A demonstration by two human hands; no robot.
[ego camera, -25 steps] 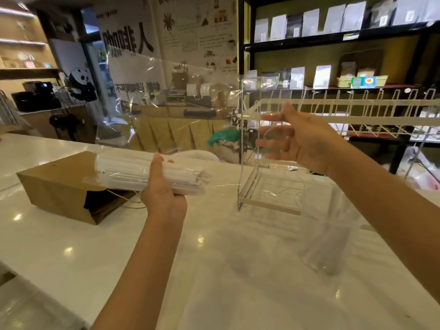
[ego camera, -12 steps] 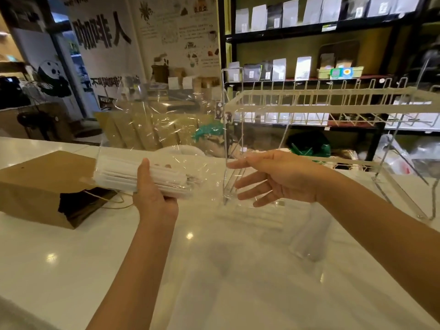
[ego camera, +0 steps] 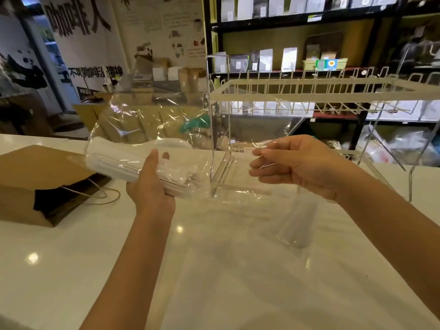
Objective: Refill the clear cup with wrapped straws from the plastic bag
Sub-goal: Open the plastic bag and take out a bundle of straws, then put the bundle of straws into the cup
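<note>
My left hand [ego camera: 150,186] holds the plastic bag [ego camera: 152,129] of wrapped straws [ego camera: 112,160]. My right hand [ego camera: 297,165] fingers pinch the bag's edge.

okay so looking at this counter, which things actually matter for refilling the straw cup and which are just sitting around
For the job:
plastic bag, open end held by the right hand
wrapped straws inside it, gripped by the left hand
clear cup on the counter

Just lying about:
brown paper bag
acrylic rack
shelf of pouches behind
</note>
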